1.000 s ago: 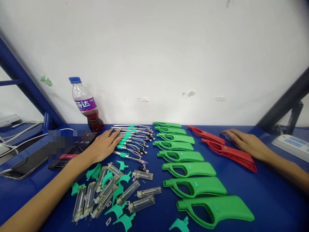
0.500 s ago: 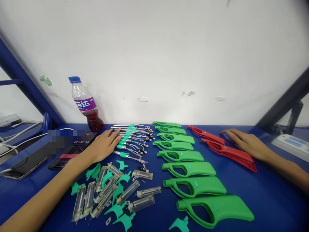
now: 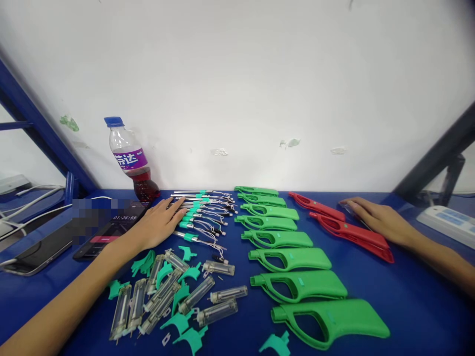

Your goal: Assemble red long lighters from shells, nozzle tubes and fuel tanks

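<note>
My left hand (image 3: 159, 222) lies palm down, fingers spread, its fingertips over the left ends of a row of metal lighter tubes (image 3: 191, 237) with teal collars and thin wires. My right hand (image 3: 378, 220) rests on the table at the right, fingers stretched out over a flat, partly see-through item (image 3: 356, 213) that I cannot make out. Just left of it are two red lighter shells (image 3: 356, 236). A column of green lighter shells (image 3: 297, 285) runs down the middle. Clear fuel tanks (image 3: 198, 295) and teal triggers (image 3: 178, 322) lie loosely mixed below my left hand.
A bottle of dark red drink (image 3: 129, 158) stands by the wall at the back left. Left of my forearm lie a phone showing a timer (image 3: 104, 240) and another dark phone (image 3: 40, 252) with a cable. A white power strip (image 3: 449, 225) sits at the right edge.
The phone's timer has advanced by one second. Both hands and the laid-out parts stay in place; the view has shifted very slightly.
</note>
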Available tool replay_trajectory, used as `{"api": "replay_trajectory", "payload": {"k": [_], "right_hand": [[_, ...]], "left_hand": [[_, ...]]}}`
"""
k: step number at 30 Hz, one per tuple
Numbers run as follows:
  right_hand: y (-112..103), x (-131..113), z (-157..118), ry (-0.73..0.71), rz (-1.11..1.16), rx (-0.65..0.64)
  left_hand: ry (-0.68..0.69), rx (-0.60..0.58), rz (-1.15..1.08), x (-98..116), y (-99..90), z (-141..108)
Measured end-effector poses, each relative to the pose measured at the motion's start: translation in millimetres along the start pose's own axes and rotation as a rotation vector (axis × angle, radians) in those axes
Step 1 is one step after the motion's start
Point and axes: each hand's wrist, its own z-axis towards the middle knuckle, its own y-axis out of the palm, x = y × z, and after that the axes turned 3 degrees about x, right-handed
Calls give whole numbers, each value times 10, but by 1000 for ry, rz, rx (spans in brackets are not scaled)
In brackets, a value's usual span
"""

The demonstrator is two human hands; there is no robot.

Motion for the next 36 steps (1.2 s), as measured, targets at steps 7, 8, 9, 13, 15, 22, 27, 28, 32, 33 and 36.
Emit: {"api": "replay_trajectory", "payload": {"k": [7, 8, 9, 13, 15, 22, 27, 28, 32, 33, 36], "right_hand": [[-10, -16, 2, -7, 9, 0], [-11, -19, 1, -8, 10, 1], [-10, -22, 1, -8, 12, 1], [-6, -26, -5, -13, 17, 2], [-6, -25, -7, -15, 15, 1], [-5, -6, 5, -6, 2, 0], [-7, -6, 9, -11, 5, -1], [-9, -9, 7, -12, 7, -3], [-13, -19, 2, -19, 10, -6], [-13, -19, 2, -20, 9, -5], [-10, -17, 5, -17, 6, -2]], "left_hand": [[22, -10, 39, -39, 13, 19], [30, -11, 43, -39, 6, 18], [39, -12, 47, -40, -1, 17], [58, -11, 56, -50, -11, 9], [58, -12, 57, -65, -1, 10], [49, -18, 54, -114, 46, 35], [45, -4, 56, -108, 57, 39], [46, -2, 55, -105, 57, 38], [51, -6, 55, -96, 49, 32], [52, -7, 55, -95, 45, 32], [61, -13, 60, -92, 28, 31]]}}
